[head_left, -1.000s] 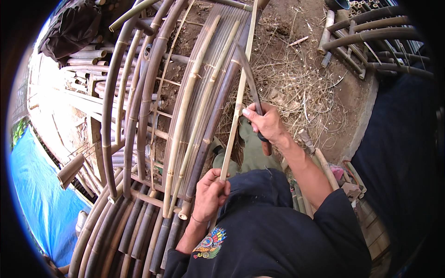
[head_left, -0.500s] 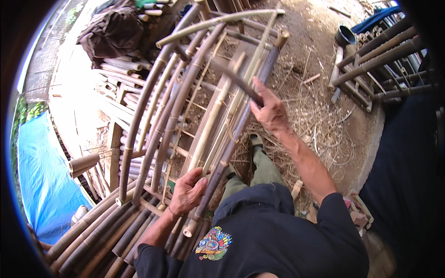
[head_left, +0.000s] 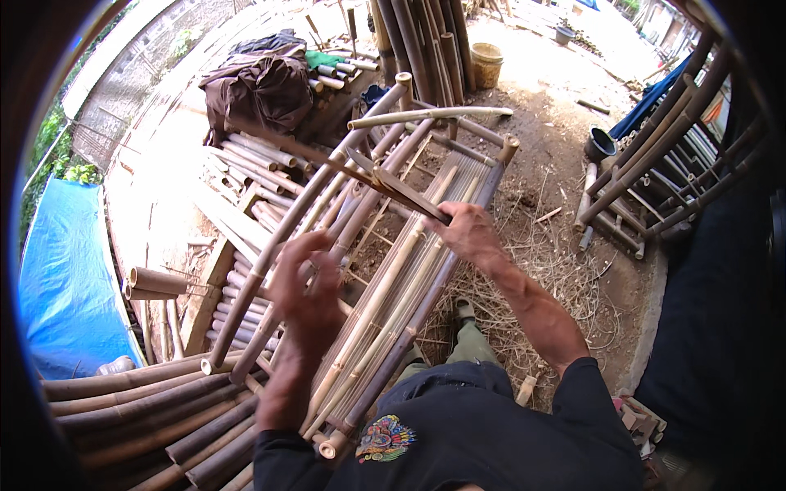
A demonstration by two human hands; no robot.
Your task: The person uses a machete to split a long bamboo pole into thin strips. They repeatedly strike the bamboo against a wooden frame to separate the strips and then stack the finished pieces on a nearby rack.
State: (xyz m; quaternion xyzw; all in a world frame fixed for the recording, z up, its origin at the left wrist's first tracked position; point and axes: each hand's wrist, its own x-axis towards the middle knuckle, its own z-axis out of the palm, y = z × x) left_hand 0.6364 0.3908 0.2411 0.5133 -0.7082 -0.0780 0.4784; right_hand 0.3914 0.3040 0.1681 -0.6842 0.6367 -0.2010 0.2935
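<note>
My right hand [head_left: 468, 237] grips a knife [head_left: 401, 190] with a pale blade edge, pointing up and left over the bench. A long thin brown strip or handle [head_left: 303, 151] runs on past the knife; blur hides what it is. Raised over the left side of the bench, my left hand [head_left: 304, 282] is smeared by motion, its fingers loosely curved and apart with nothing seen in them. Below both hands lies a bamboo bench [head_left: 409, 323] with a slatted seat and curved backrest rails. Pale bamboo strips [head_left: 360, 335] lie lengthwise on the seat.
Stacked bamboo poles [head_left: 139, 417] fill the lower left, with more poles [head_left: 246, 319] behind the backrest. A blue tarp [head_left: 74, 278] lies far left. Shavings [head_left: 540, 278] litter the ground at right. Beyond stand a black bucket [head_left: 600, 145], a yellowish bucket [head_left: 487, 65] and another bamboo frame [head_left: 647, 180].
My left hand has let go of the strip on the seat and lifted up and left. My right hand has moved slightly down with the knife, and the view has tilted up.
</note>
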